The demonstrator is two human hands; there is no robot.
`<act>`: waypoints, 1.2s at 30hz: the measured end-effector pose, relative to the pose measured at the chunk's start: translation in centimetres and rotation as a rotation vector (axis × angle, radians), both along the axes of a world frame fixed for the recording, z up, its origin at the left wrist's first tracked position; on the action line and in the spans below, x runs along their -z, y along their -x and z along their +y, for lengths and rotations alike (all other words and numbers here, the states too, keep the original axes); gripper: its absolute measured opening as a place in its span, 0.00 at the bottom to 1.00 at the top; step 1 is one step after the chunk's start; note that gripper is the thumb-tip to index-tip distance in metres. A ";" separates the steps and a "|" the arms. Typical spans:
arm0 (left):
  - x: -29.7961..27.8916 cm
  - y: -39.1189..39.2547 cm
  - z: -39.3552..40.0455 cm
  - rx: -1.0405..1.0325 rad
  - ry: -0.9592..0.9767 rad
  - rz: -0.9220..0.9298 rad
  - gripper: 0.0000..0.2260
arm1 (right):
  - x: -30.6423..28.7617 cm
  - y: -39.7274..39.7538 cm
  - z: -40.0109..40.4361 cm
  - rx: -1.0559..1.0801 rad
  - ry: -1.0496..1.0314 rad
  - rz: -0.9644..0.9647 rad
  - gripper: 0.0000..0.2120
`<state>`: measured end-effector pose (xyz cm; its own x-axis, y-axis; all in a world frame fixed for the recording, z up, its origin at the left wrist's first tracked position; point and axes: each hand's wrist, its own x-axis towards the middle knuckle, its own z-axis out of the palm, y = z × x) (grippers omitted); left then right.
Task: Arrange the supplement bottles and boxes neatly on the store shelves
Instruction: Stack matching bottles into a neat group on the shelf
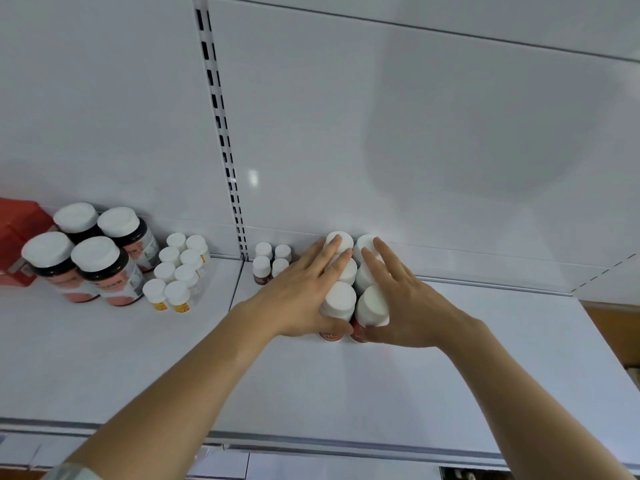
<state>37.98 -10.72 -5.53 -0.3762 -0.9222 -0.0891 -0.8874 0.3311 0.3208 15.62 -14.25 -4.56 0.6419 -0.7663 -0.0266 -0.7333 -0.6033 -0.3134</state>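
Two rows of white-capped bottles with red labels (pixel 339 299) stand on the white shelf (pixel 311 386), running back to the rear wall. My left hand (pixel 298 292) lies flat against the left side of this block, fingers straight and reaching to the back bottle, thumb at the front one. My right hand (pixel 405 299) presses the right side the same way, thumb by the front right bottle (pixel 372 306). Both hands squeeze the two rows together. The lower parts of the bottles are hidden by my hands.
Left of the block stand several small white-capped bottles (pixel 272 263). Further left are small yellow-labelled bottles (pixel 176 271), large dark jars with white lids (pixel 93 258) and a red box (pixel 17 233). A slotted upright (pixel 221 133) splits the back wall.
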 end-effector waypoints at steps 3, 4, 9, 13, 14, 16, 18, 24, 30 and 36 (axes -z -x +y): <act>0.0 0.2 -0.1 0.011 0.018 -0.018 0.52 | 0.1 -0.2 -0.1 0.004 -0.002 0.012 0.64; 0.0 0.2 -0.1 0.013 0.021 -0.021 0.52 | 0.1 -0.3 -0.1 0.003 -0.001 0.016 0.64; 0.4 0.3 -0.2 0.000 0.045 -0.021 0.53 | 0.1 -0.2 -0.1 0.001 0.018 0.031 0.64; 0.8 0.4 -0.2 -0.021 0.085 -0.029 0.55 | 0.4 -0.1 -0.2 -0.005 0.065 -0.008 0.64; 0.8 0.4 -0.1 -0.023 0.088 -0.025 0.55 | 0.5 -0.1 -0.2 -0.009 0.069 -0.007 0.64; 0.8 0.5 -0.2 -0.021 0.093 -0.024 0.55 | 0.4 -0.1 -0.2 -0.006 0.069 0.009 0.64; 0.8 0.5 -0.2 -0.019 0.097 -0.024 0.56 | 0.4 -0.2 -0.2 -0.003 0.074 0.009 0.64; 0.5 0.5 0.2 -0.039 0.076 0.095 0.59 | -0.2 0.1 0.2 -0.042 0.038 -0.002 0.69; 1.2 0.7 1.2 -0.335 -0.084 0.709 0.43 | 0.7 1.6 1.5 0.219 -0.275 -0.401 0.50; 2.7 3.1 1.4 -0.553 -0.217 1.177 0.34 | 4.7 -0.4 1.4 0.476 -0.673 -0.892 0.41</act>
<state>34.91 -9.37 -8.21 0.0897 -0.9868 -0.1348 -0.0438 -0.1391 0.9893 15.98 -12.83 -9.24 0.2962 -0.9334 -0.2028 -0.2042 0.1456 -0.9680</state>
